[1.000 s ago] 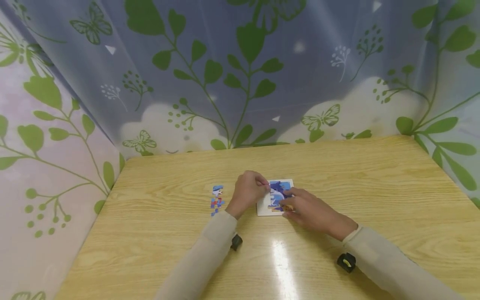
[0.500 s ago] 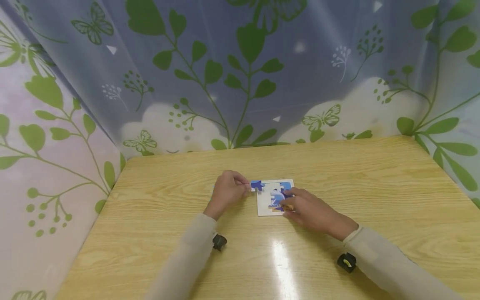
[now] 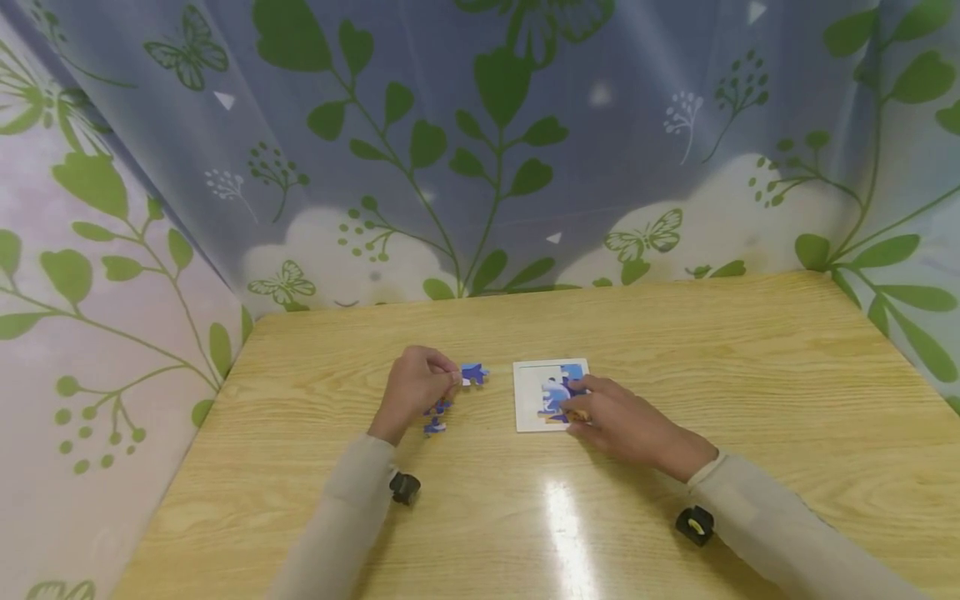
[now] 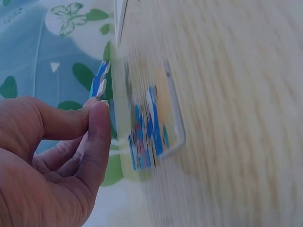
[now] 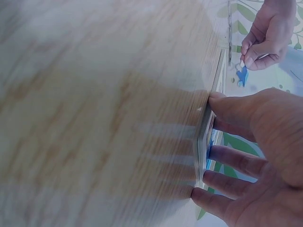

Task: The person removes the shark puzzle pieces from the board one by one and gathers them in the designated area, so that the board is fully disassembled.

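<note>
My left hand (image 3: 420, 385) pinches a blue jigsaw piece (image 3: 473, 374) between thumb and fingertips, raised over the table left of the puzzle board. The left wrist view shows this piece (image 4: 99, 80) edge-on beyond the fingertips. My right hand (image 3: 626, 419) rests on the right side of the white-framed puzzle board (image 3: 528, 400). In the right wrist view its spread fingers (image 5: 236, 161) touch the board's edge. Joined pieces (image 3: 553, 395) lie in the board's right part, some hidden under that hand. Loose jigsaw pieces (image 3: 435, 426) lie beside my left hand, which covers some.
The wood-grain table (image 3: 675, 333) extends around the board. A leaf-patterned curtain (image 3: 420, 167) hangs along its back edge, with another patterned cloth (image 3: 112, 292) at the left. Each wrist wears a small black device, like the left one (image 3: 405, 488).
The left hand has moved left, away from the board, with a blue jigsaw piece lifted out of its upper part. A white gap shows there now. The right hand has stayed on the board.
</note>
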Demonstrator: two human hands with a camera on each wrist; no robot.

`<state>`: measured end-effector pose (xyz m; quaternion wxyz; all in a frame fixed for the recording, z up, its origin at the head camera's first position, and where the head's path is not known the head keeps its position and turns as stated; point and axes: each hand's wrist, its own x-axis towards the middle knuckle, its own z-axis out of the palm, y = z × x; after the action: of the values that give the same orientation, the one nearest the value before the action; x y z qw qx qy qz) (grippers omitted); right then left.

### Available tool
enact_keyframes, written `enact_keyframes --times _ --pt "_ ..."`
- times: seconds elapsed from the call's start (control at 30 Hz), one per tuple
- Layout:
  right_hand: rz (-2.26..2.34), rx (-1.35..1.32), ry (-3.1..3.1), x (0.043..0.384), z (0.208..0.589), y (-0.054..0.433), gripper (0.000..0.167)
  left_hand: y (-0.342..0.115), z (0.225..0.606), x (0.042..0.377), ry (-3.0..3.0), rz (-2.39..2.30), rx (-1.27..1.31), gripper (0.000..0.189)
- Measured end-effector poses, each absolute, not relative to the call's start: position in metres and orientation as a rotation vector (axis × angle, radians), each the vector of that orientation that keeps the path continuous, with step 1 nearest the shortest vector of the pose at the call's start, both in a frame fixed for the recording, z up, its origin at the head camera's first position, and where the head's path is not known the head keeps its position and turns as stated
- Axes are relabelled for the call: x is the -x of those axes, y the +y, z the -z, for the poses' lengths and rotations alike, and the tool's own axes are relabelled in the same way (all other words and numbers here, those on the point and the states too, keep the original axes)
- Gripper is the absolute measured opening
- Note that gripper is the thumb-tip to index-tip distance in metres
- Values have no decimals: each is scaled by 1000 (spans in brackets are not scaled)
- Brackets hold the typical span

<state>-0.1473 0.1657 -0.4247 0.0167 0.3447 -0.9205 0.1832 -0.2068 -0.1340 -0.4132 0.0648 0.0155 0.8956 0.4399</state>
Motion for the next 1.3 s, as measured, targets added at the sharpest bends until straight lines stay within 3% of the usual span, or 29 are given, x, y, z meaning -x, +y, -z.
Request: enact_keyframes --times 1.03,1.3 --pt "-584 -1084 -2854 147 426 167 23 -140 415 209 2887 -1084 -30 4" --pt "-571 -1077 -2869 148 426 167 24 -126 409 204 2858 -1138 -158 5"
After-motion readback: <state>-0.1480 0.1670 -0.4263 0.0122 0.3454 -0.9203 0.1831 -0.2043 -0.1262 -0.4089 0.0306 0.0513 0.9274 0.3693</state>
